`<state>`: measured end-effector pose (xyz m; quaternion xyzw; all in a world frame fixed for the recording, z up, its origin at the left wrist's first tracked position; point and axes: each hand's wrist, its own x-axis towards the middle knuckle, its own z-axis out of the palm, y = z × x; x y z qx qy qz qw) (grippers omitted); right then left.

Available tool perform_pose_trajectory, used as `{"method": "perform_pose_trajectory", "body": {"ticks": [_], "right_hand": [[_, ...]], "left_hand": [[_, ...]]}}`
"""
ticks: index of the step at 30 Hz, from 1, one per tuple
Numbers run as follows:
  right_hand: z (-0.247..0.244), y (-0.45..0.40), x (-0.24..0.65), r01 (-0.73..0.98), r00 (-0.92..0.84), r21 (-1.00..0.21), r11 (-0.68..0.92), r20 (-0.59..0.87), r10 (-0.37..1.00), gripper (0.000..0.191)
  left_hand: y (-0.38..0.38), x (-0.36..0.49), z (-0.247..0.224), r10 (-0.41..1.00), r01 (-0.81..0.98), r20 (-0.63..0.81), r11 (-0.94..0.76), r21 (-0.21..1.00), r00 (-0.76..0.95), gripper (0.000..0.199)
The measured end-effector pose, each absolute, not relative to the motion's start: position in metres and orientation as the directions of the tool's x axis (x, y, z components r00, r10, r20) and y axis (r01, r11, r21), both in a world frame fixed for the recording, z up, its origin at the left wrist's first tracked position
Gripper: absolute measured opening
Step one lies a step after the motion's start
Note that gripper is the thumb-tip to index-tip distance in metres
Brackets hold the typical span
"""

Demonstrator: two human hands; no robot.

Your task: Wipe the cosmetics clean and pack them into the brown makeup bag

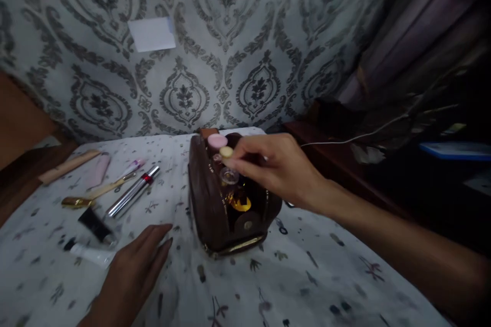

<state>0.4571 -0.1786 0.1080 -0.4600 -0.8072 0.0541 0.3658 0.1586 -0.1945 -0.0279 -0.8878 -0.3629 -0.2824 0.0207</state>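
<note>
A dark brown bag (209, 204) stands unzipped on the patterned cloth, with a pink round lid (217, 141), a clear round cap (229, 176) and a gold item (241, 203) showing inside. My right hand (276, 166) is over the bag's opening, thumb and forefinger pinching a small pale yellow cap (226, 152); whatever is under the cap is hard to make out. To the left of the bag, my left hand (134, 271) rests on the cloth with its fingers apart, holding nothing. Near it lie a white tube (92, 254) and a black-capped tube (95, 226).
A silver and red tube (134, 191), brushes (111, 185), a pink item (98, 169) and a tan stick (69, 167) lie at the left on the cloth (245, 296). A patterned wall rises behind. Right of the cloth are a white cable (345, 141) and a blue-edged object (454, 151).
</note>
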Motion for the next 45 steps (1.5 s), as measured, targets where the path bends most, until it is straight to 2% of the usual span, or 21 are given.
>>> {"method": "perform_pose_trajectory", "body": {"ticks": [3,6,8,10,13,17,19,22,26,30,34,37,40,45], "right_hand": [[0.087,-0.212,0.438,0.595,-0.407,-0.426,0.681,0.571,0.713,0.025],[0.059,-0.238,0.412,0.471,-0.554,-0.404,0.784,0.556,0.619,0.032],[0.038,-0.247,0.392,0.423,-0.623,-0.43,0.798,0.501,0.6,0.034],[0.02,-0.251,0.371,0.399,-0.675,-0.509,0.763,0.4,0.62,0.031],[-0.001,-0.248,0.343,0.41,-0.677,-0.636,0.653,0.268,0.686,0.022],[-0.016,-0.237,0.307,0.418,-0.624,-0.794,0.441,0.102,0.775,0.021],[-0.022,-0.231,0.289,0.356,-0.571,-0.895,0.269,0.02,0.821,0.021],[-0.033,-0.225,0.265,0.16,-0.529,-0.987,-0.01,-0.094,0.843,0.026],[-0.046,-0.224,0.248,-0.029,-0.485,-0.982,-0.187,-0.15,0.862,0.037],[-0.052,-0.23,0.249,-0.121,-0.413,-0.968,-0.222,-0.154,0.898,0.036],[-0.058,-0.233,0.255,-0.162,-0.358,-0.954,-0.251,-0.181,0.916,0.04],[-0.061,-0.233,0.259,-0.194,-0.326,-0.945,-0.265,-0.193,0.925,0.044],[-0.061,-0.232,0.262,-0.232,-0.32,-0.94,-0.249,-0.168,0.932,0.045],[-0.055,-0.236,0.263,-0.304,-0.224,-0.938,-0.163,-0.096,0.97,0.058]], "left_hand": [[-0.202,0.15,-0.034,0.691,0.668,0.494,-0.697,0.261,0.528,0.024],[-0.211,0.139,-0.04,0.791,0.682,0.379,-0.608,0.406,0.48,0.025],[-0.216,0.13,-0.042,0.846,0.709,0.3,-0.533,0.461,0.44,0.026],[-0.219,0.119,-0.041,0.882,0.743,0.259,-0.472,0.474,0.394,0.026],[-0.213,0.09,-0.039,0.926,0.795,0.243,-0.375,0.477,0.291,0.029],[-0.178,0.03,-0.032,0.958,0.86,0.271,-0.214,0.463,0.092,0.038],[-0.153,0.0,-0.027,0.957,0.89,0.289,-0.137,0.435,0.007,0.039],[-0.118,-0.03,-0.023,0.958,0.925,0.284,-0.062,0.374,-0.05,0.038],[-0.09,-0.042,-0.026,0.974,0.954,0.225,-0.101,0.281,0.037,0.033],[-0.08,-0.04,-0.035,0.982,0.963,0.148,-0.149,0.224,0.117,0.036],[-0.083,-0.042,-0.034,0.985,0.973,0.151,-0.11,0.202,0.08,0.03],[-0.094,-0.043,-0.025,0.981,0.968,0.193,-0.081,0.237,0.035,0.027],[-0.113,-0.032,-0.015,0.968,0.936,0.244,-0.145,0.32,0.066,0.037],[-0.173,0.03,-0.013,0.888,0.761,0.256,-0.459,0.459,0.381,0.043]]}}
